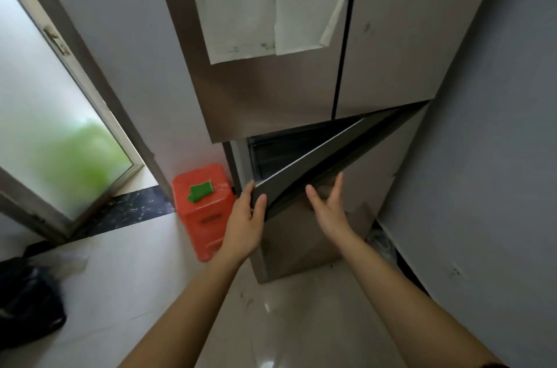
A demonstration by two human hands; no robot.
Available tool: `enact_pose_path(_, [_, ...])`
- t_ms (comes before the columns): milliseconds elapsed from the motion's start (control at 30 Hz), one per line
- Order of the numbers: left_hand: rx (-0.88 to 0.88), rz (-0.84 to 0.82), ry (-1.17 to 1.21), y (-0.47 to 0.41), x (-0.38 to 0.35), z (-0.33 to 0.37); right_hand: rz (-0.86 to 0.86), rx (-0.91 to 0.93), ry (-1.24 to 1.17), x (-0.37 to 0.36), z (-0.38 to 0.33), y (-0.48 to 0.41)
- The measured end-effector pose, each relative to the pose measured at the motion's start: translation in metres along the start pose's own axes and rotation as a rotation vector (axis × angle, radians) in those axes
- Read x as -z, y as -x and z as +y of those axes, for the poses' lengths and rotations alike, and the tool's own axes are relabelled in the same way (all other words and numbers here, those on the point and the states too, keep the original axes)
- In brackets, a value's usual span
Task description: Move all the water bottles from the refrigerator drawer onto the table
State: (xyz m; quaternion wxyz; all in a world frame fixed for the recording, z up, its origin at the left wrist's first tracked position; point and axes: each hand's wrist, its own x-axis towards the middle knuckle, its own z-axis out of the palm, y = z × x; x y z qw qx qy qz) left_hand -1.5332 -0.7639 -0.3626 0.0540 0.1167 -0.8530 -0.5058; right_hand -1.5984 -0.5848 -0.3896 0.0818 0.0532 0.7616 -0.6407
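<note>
Grey-brown metal refrigerator door (346,150) is gripped edgewise by left hand (245,217), right hand (328,207) spread; swing-back is risked if grip slips.

A red stool (205,214) carries a green piece (199,192) on top; a black bag (27,304) lies on the pale floor (135,277).

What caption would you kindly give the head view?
Left hand grips the half-open lower fridge door; right hand open nearby.
</note>
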Motion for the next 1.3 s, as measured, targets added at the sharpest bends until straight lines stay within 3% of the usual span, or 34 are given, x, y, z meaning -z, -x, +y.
enact_pose_path(267, [0.223,0.378,0.240,-0.053,-0.006,-0.016,-0.041,-0.049,0.044,0.010,-0.003,-0.069])
enact_pose_path(533, [0.307,0.638,0.219,-0.107,-0.031,-0.020,-0.099,0.054,0.081,-0.007,0.013,-0.122])
enact_pose_path(633, [0.395,0.566,0.214,-0.130,-0.034,-0.017,-0.136,0.050,0.039,-0.012,0.008,-0.142])
enact_pose_path(767, [0.375,0.363,0.177,-0.151,-0.047,-0.012,-0.229,0.054,0.032,-0.014,0.008,-0.160])
enact_pose_path(1067, [0.335,0.274,0.110,-0.144,-0.045,-0.015,-0.271,0.013,0.082,-0.004,0.006,-0.162])
enact_pose_path(1167, [0.228,0.326,-0.036,-0.136,-0.030,-0.009,-0.214,0.018,0.132,0.012,-0.009,-0.151])
enact_pose_path(1300, [-0.037,0.572,-0.468,-0.123,-0.016,0.014,0.057,0.291,0.088,0.037,-0.066,-0.131])
